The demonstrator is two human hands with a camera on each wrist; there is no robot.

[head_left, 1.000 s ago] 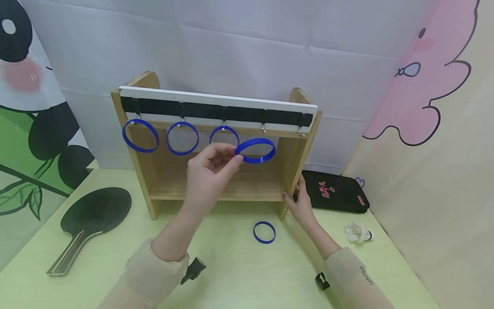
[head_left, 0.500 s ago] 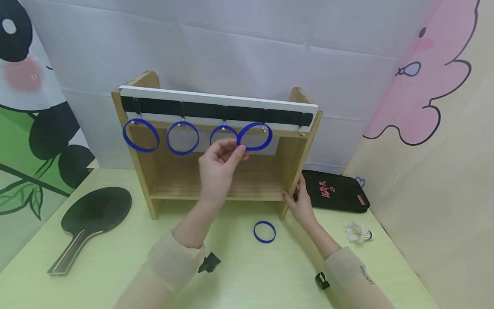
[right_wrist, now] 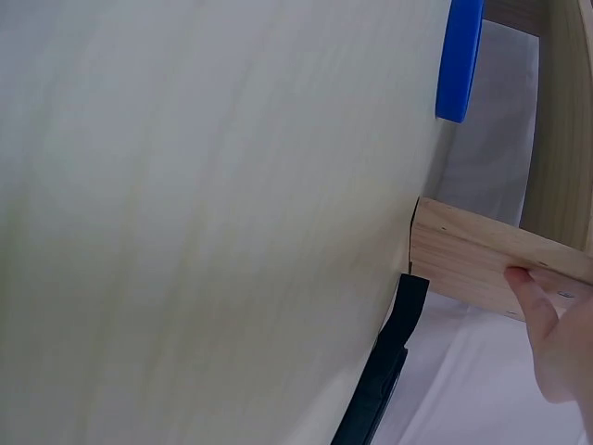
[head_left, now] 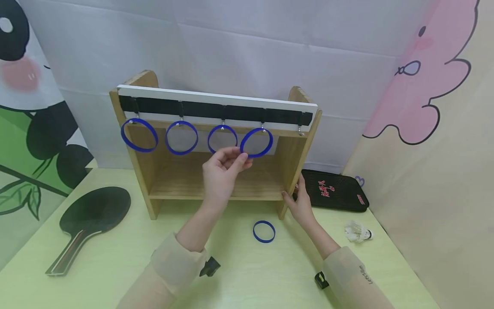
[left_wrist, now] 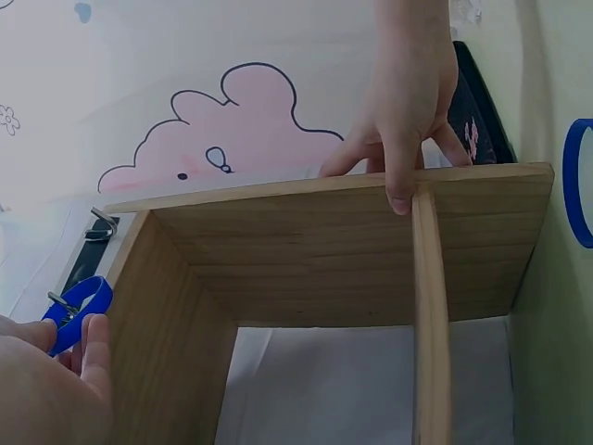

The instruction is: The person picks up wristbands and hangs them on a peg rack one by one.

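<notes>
Three blue rings (head_left: 181, 153) hang from ten round to twelve o'clock of your left hand (head_left: 221, 175); a knuckle could knock the nearest off. That hand pinches a fourth ring (head_left: 257, 155) at its eight o'clock edge, a hook (head_left: 263, 125) near twelve; released unseated, it may drop towards the loose ring (head_left: 264, 241) at six. Your right hand (head_left: 302, 206) grips the rack's side (head_left: 296, 156); tugging could shift every hook.
</notes>
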